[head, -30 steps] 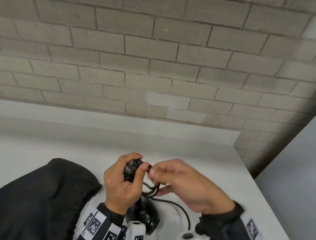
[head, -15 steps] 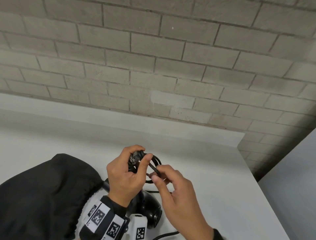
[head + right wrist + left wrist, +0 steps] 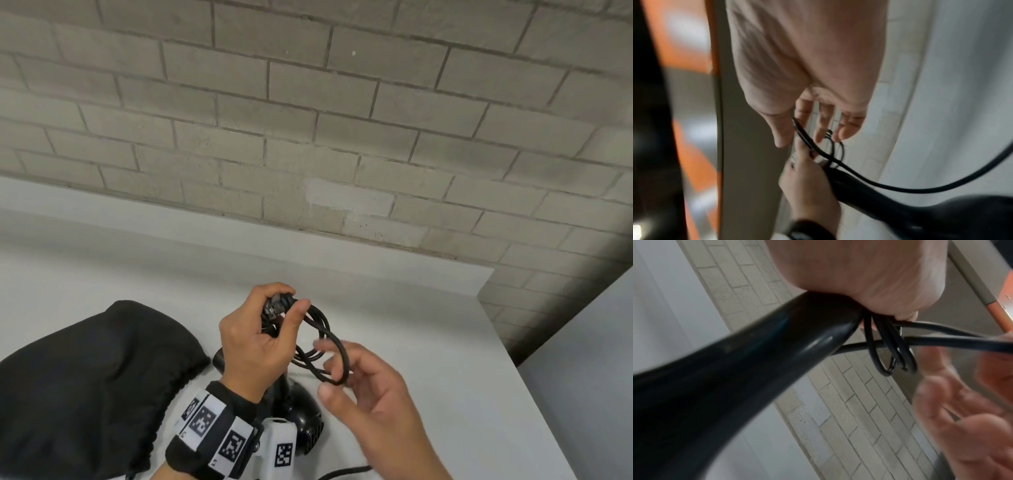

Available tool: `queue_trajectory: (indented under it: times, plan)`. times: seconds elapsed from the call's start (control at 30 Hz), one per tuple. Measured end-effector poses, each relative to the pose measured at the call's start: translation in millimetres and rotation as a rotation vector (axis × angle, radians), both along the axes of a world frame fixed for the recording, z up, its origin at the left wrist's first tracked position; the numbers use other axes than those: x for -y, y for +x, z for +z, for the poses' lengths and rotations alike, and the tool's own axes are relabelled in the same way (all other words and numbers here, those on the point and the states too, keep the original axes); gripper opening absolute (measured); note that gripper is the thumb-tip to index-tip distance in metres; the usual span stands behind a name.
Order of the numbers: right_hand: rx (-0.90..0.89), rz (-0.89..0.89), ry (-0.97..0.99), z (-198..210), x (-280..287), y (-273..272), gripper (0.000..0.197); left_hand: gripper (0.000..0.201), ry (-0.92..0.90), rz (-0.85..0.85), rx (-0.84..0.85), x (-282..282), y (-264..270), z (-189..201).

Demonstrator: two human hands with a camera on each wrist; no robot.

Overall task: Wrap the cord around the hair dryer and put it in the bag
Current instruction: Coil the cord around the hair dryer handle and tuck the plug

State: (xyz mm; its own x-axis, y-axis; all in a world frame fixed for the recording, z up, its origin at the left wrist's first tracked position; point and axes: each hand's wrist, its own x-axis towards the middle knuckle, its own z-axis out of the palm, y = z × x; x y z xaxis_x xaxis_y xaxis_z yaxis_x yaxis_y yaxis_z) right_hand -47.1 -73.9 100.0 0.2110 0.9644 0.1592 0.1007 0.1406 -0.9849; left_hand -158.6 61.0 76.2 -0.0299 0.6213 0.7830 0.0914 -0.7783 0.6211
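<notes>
The black hair dryer (image 3: pixel 303 411) stands nose-down on the white table, its handle (image 3: pixel 756 361) held up in my left hand (image 3: pixel 260 342). That hand grips the handle end together with several loops of black cord (image 3: pixel 320 325) and the plug. My right hand (image 3: pixel 363 380) is just right of it, fingers (image 3: pixel 824 123) spread and nearly straight. One cord loop (image 3: pixel 344 359) runs between its thumb and index finger, and more cord (image 3: pixel 900 189) trails away below. The black drawstring bag (image 3: pixel 85 377) lies left of the dryer.
The white table (image 3: pixel 445 342) ends at a brick wall (image 3: pixel 308 137) behind and at an edge on the right (image 3: pixel 534 394). A stretch of loose cord (image 3: pixel 346 472) lies on the table near my body.
My right hand has dropped down and to the right and gone from pinching the cord to spread fingers. The loop beside my left hand has grown wider. The left hand keeps its grip.
</notes>
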Motion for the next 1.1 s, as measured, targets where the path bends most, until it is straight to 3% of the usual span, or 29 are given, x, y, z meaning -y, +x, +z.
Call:
queue_trajectory:
  times: [0.07,0.23,0.33,0.47,0.53,0.6,0.67,0.8,0.87,0.9,0.97,1.07,1.1]
  plan:
    - [0.162,-0.058,0.025,-15,1,-5,0.017,0.03,-0.003,-0.016,-0.007,0,-1,-2]
    - [0.264,-0.18,0.081,-19,5,-12,0.025,0.028,-0.005,-0.014,0.002,0,-3,-3]
    - [0.115,-0.232,0.078,-14,10,-7,0.014,0.032,-0.011,-0.011,0.003,0,-4,-4]
    - [-0.204,-0.041,-0.056,-14,22,7,0.029,0.033,-0.015,-0.01,0.0,-2,-3,-5]
    - [-0.177,-0.037,-0.106,-23,30,14,0.04,0.034,-0.044,-0.01,0.027,-3,-2,-5]
    - [-0.043,-0.104,-0.111,-33,40,22,0.054,0.036,-0.054,-0.008,0.036,-4,-2,-5]
    - [-0.009,-0.122,-0.054,-46,51,30,0.056,0.036,-0.064,-0.005,0.037,-3,-1,-5]
    - [-0.284,-0.156,0.013,-67,75,37,0.028,0.024,-0.091,-0.005,0.019,-4,0,-6]
    - [-0.426,-0.198,-0.046,-70,85,40,0.039,0.024,-0.085,-0.009,0.008,-4,0,-5]
    - [-0.411,-0.212,-0.098,-69,89,42,0.051,0.028,-0.078,-0.013,0.006,-4,0,-5]
    - [-0.213,-0.214,-0.195,-59,95,49,0.065,0.033,-0.061,-0.026,-0.004,-4,-1,-5]
    - [0.128,-0.19,-0.241,-42,95,63,0.043,0.035,-0.037,-0.036,-0.033,-2,0,-4]
    - [0.212,-0.242,-0.24,-44,99,69,0.047,0.035,-0.031,-0.037,-0.041,-1,2,-3]
